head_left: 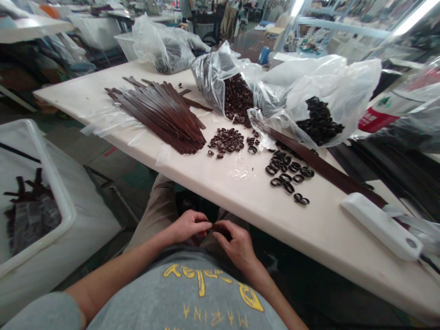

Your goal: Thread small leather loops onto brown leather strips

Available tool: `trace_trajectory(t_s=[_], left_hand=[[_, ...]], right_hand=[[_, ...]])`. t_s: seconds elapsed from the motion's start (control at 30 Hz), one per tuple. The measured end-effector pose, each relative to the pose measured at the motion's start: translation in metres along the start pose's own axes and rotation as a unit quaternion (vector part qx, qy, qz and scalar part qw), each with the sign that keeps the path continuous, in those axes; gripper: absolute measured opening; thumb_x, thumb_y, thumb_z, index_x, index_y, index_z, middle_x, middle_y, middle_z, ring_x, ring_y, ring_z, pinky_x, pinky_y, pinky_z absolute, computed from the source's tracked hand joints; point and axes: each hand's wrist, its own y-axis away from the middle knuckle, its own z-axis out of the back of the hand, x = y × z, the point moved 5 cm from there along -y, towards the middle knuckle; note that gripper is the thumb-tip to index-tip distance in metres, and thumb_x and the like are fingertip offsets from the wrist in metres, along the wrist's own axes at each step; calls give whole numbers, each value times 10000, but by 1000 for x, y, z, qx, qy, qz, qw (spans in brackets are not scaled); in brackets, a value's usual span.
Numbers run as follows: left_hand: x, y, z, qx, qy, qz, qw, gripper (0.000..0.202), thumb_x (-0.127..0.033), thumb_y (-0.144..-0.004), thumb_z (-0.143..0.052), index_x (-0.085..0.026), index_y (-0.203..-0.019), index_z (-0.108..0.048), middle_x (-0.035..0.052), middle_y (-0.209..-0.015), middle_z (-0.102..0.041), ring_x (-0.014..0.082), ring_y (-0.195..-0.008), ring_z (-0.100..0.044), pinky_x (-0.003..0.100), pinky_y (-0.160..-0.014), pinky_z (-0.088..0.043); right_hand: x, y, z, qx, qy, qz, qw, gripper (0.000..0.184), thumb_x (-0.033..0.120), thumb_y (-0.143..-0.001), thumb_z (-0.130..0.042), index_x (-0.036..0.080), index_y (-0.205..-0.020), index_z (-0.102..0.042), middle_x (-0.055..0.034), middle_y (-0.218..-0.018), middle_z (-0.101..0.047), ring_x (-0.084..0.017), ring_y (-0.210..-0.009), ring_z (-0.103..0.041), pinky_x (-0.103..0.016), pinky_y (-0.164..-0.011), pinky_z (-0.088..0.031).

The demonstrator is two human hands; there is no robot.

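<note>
My left hand (187, 225) and my right hand (236, 245) meet in my lap, below the table's near edge. Both pinch a small dark brown piece (217, 226), a strap end or loop; I cannot make out which. On the table lie a fanned pile of brown leather straps (161, 112), a heap of small brown loops (227, 140) and a scatter of larger dark oval rings (288, 173). One long brown strap (319, 166) runs diagonally past the rings.
A white table (213, 183) carries clear plastic bags: one with brown loops (233, 91), one with black rings (318, 119), another at the back (165, 50). A white handled tool (381, 225) lies at the right. A white bin (37, 215) stands at my left.
</note>
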Motion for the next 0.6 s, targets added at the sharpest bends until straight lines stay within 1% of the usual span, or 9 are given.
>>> trace_trajectory(t_s=[0.1,0.2,0.27,0.37,0.6], left_hand=[[4,-2,-3,6,33,12,999,346,-473,-747,-638,-128,-748,-626,14,-620,-629,123,-482,-576,225,-465,-456],[2,-1,-4,2,36,-5,999,350,-474,-751,-633,-125,-737,-622,8,-614,-617,111,-459,-551,231,-464,-456],[-2,1,-5,4,24,-16,1000,339,-470,-753,-633,-133,-718,-611,-1,-614,-608,111,-470,-550,231,-468,-456],[-5,4,-9,10,15,-13,1000,343,-484,-755,-626,-144,-717,-599,-10,-609,-598,122,-486,-553,233,-460,-448],[-9,6,-12,-11,-6,-37,999,315,-450,-784,-599,-139,-733,-608,-12,-601,-578,120,-485,-537,228,-445,-445]], right_hand=[[1,-1,1,-19,67,41,997,199,292,-910,-584,201,-1062,-673,-77,-956,-716,-211,-861,-669,-292,-773,-501],[3,-1,-2,0,124,51,991,261,341,-961,-507,192,-1107,-664,-99,-965,-709,-221,-867,-664,-294,-771,-488],[5,-1,-5,22,143,48,988,289,374,-976,-477,187,-1083,-670,-98,-933,-710,-218,-845,-664,-287,-752,-479],[7,-2,-8,43,166,39,984,337,421,-988,-447,182,-1034,-680,-96,-896,-715,-212,-814,-668,-273,-721,-461],[0,-4,-15,92,224,-1,970,326,419,-996,-436,181,-941,-652,-85,-847,-728,-200,-738,-672,-240,-622,-396]])
